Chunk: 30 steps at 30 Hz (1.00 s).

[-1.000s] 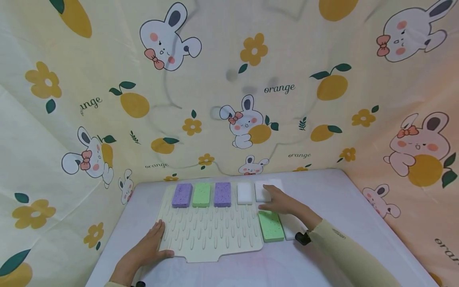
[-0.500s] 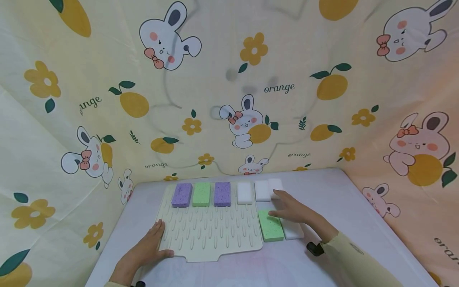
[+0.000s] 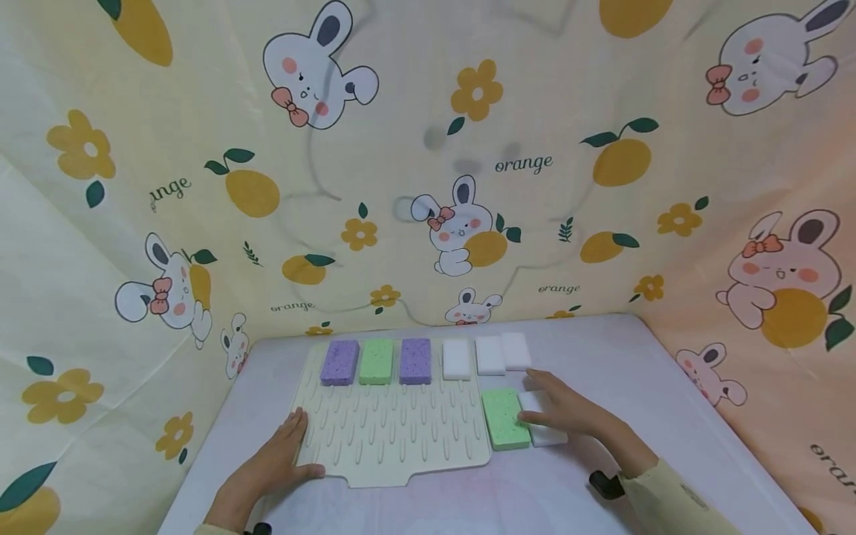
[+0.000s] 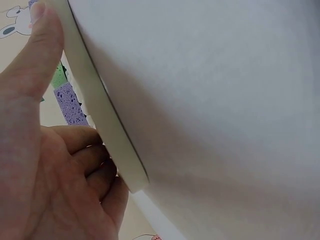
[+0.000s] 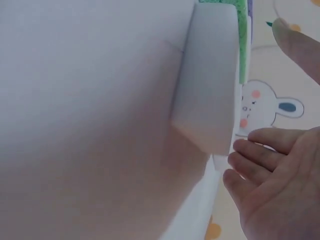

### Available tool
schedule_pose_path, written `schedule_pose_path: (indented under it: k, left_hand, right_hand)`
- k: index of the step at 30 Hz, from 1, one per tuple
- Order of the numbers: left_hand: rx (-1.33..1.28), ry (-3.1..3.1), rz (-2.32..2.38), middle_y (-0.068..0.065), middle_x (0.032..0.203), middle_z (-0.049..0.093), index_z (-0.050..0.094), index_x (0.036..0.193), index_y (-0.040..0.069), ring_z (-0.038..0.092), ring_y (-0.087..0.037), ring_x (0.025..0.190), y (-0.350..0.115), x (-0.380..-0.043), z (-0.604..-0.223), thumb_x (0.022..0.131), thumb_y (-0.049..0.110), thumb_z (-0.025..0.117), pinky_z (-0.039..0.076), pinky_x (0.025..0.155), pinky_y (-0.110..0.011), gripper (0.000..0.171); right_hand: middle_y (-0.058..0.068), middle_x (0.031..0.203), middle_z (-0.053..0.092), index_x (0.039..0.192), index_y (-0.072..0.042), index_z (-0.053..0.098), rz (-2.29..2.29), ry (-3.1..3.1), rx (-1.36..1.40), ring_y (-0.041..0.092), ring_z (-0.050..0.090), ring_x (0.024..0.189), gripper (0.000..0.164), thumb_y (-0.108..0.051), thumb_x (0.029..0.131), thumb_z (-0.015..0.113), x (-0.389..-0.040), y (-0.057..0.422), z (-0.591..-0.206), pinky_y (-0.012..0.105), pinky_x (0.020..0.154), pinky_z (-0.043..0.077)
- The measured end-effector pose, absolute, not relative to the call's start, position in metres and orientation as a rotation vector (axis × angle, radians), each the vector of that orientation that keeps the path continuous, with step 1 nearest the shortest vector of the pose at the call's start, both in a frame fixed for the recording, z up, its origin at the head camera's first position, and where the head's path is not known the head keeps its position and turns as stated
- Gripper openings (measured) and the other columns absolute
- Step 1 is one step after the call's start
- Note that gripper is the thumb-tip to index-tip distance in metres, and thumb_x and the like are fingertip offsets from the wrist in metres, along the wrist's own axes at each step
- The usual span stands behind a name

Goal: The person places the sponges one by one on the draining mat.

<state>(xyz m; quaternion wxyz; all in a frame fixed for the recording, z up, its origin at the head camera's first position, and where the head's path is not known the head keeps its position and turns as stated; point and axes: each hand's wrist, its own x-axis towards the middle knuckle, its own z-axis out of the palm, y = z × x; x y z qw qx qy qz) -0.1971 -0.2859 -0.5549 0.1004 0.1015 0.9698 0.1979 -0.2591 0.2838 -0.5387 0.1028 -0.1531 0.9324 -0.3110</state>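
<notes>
In the head view, my left hand (image 3: 270, 461) rests at the near-left corner of a cream ridged board (image 3: 394, 446). Its fingers lie along the left edge and its thumb reaches the front edge; the left wrist view shows that thumb (image 4: 42, 45) fairly straight against the board. My right hand (image 3: 565, 409) is over a white block (image 3: 548, 435), thumb and fingers spread apart. The thumb overlaps the right side of a green sponge (image 3: 504, 423) in the head view. In the right wrist view, the fingers (image 5: 257, 160) are beside the white block's end, with nothing between them and the thumb.
Along the board's far edge lie a purple sponge (image 3: 339, 362), a green sponge (image 3: 377, 362), another purple sponge (image 3: 415, 361) and a white block (image 3: 457, 360). Two more white blocks (image 3: 490, 357) lie right of the board. A patterned cloth (image 3: 374, 171) encloses the table.
My right hand has left the far white blocks and come nearer and to the right, over the green sponge and white block. My left hand and the board have stayed put.
</notes>
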Motion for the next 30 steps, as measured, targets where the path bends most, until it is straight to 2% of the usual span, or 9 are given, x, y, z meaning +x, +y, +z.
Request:
schedule_pose_path:
  k: [8, 23, 30]
  left_hand:
    - [0.281, 2.854, 0.587, -0.037, 0.170, 0.021, 0.027, 0.161, -0.018, 0.022, -0.055, 0.158, -0.285, -0.198, -0.553, 0.077, 0.056, 0.090, 0.027, 0.128, -0.064, 0.128]
    - [0.297, 2.862, 0.603, -0.039, 0.169, 0.022, 0.028, 0.159, -0.019, 0.024, -0.056, 0.157, -0.284, -0.197, -0.553, 0.077, 0.054, 0.091, 0.027, 0.128, -0.065, 0.127]
    - [0.291, 2.855, 0.612, -0.039, 0.169, 0.021, 0.027, 0.160, -0.018, 0.023, -0.056, 0.157, -0.285, -0.197, -0.553, 0.077, 0.054, 0.091, 0.026, 0.128, -0.065, 0.127]
  right_hand:
    - [0.032, 0.170, 0.029, 0.166, 0.003, 0.030, -0.945, 2.715, -0.412, 0.055, 0.024, 0.157, 0.109, -0.055, 0.090, 0.084, -0.244, 0.296, -0.545, 0.072, 0.126, 0.026]
    - [0.035, 0.166, 0.032, 0.164, 0.005, 0.031, -0.961, 2.729, -0.479, 0.059, 0.028, 0.154, 0.115, -0.049, 0.083, 0.092, -0.227, 0.311, -0.548, 0.075, 0.123, 0.026]
    - [0.033, 0.170, 0.028, 0.168, -0.002, 0.027, -0.965, 2.678, -0.443, 0.058, 0.024, 0.156, 0.121, -0.045, 0.078, 0.096, -0.226, 0.317, -0.549, 0.075, 0.124, 0.024]
